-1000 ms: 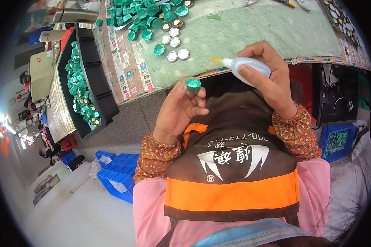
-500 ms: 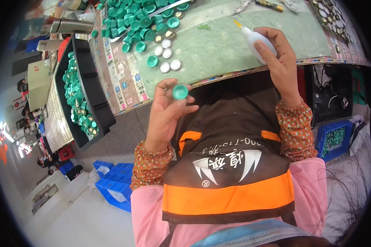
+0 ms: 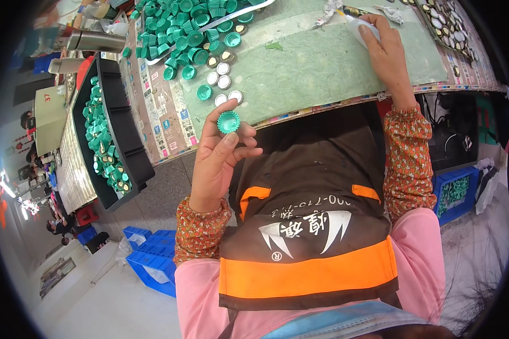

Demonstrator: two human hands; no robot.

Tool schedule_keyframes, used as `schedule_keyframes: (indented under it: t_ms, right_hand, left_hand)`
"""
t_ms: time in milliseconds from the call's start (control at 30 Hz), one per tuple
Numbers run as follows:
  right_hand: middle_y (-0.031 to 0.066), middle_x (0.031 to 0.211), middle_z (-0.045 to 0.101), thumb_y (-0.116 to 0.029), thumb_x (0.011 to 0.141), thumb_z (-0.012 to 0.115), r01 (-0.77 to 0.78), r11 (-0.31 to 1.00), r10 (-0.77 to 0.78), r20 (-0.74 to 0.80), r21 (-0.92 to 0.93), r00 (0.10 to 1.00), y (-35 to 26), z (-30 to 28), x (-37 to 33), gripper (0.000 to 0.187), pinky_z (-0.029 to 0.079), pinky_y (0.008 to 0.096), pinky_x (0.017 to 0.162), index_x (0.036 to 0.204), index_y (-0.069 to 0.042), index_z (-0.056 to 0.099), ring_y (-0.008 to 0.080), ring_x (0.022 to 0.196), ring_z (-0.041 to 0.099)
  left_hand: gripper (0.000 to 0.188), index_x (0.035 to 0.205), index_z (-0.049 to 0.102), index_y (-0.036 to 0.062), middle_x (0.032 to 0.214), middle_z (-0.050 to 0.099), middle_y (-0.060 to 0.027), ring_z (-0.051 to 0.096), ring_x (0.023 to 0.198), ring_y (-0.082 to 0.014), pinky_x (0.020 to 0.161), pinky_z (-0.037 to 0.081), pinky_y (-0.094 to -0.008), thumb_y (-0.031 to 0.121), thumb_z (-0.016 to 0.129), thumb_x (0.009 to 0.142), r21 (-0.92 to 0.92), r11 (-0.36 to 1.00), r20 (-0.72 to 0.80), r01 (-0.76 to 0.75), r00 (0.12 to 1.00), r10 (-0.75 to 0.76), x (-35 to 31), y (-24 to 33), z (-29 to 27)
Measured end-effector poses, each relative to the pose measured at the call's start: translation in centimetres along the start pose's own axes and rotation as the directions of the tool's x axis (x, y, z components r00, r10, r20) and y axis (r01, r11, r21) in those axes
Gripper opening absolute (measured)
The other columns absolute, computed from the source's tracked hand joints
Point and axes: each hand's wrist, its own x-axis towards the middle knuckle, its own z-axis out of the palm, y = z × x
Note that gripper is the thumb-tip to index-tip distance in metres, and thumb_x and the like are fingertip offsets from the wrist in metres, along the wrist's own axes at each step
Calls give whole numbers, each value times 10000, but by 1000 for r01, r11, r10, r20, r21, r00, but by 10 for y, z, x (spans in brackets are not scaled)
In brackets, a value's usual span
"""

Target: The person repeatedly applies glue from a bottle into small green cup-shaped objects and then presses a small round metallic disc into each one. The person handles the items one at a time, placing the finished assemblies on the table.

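Note:
Pinched between the thumb and fingers of my left hand [image 3: 216,155] is a green crimped bottle cap [image 3: 228,122], its hollow side facing up, just off the table's near edge. My right hand [image 3: 387,55] is wrapped round a small white squeeze bottle [image 3: 356,27] with a thin yellow nozzle, over the far right of the green work surface [image 3: 305,73]. The nozzle's tip comes up to a crumpled whitish wad [image 3: 328,12]. Beyond my left hand lie several white discs [image 3: 223,68] and a lone green cap [image 3: 204,92].
A heap of green caps [image 3: 189,39] fills the far left, around a white tray rim [image 3: 237,16]. Left of the table is a black bin [image 3: 127,121] of caps. More round pieces lie in a tray [image 3: 449,28] at far right. Blue crates [image 3: 151,257] stand on the floor.
My right hand has carried the squeeze bottle away from me, bringing its nozzle to the crumpled wad. My left hand, still pinching the green cap, has shifted slightly left.

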Motion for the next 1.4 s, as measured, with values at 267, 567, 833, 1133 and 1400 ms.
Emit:
schedule_keyframes:
  t_ms: [267,567,833,1133,1400]
  right_hand:
    - [96,1013,657,-280,966,622,143,861,-231,-124,-489,965,-32,0,9,255,423,410,894,1131,-90,660,301,1004,568]
    - [82,961,600,-169,828,704,327,935,-350,205,137,914,-115,49,-24,191,430,472,826,1007,-115,667,311,975,554]
    - [74,976,581,-129,845,675,338,940,-340,207,47,917,-157,112,-12,218,440,448,826,1064,-127,680,294,982,552]
    - [88,970,607,-104,827,621,406,912,-410,159,55,898,-153,134,1,144,461,448,786,960,-95,675,300,969,577]
    - [78,927,617,-103,786,633,500,864,-493,314,64,811,-148,107,5,173,465,447,765,957,-95,659,286,965,591]
  left_hand:
    - [606,1539,296,65,1087,578,-105,620,919,-145,862,623,-347,77,558,993,-68,998,-43,11,999,-14,-5,-3,-9]
    - [559,1561,260,55,1165,595,-145,623,951,-174,849,621,-332,269,439,1076,-185,983,-15,11,1000,-14,2,1,-17]
    - [527,1515,340,29,1190,643,-186,670,954,-173,827,627,-346,214,507,1051,-227,973,-60,-35,998,22,-5,0,-24]
    - [530,1531,307,18,1236,607,-211,648,993,-192,849,618,-345,194,467,1057,-198,980,-42,11,999,-20,-9,-3,-30]
    - [502,1510,337,16,1231,610,-212,649,994,-196,846,619,-349,177,466,1053,-226,974,-29,19,999,-26,-4,-6,-32]
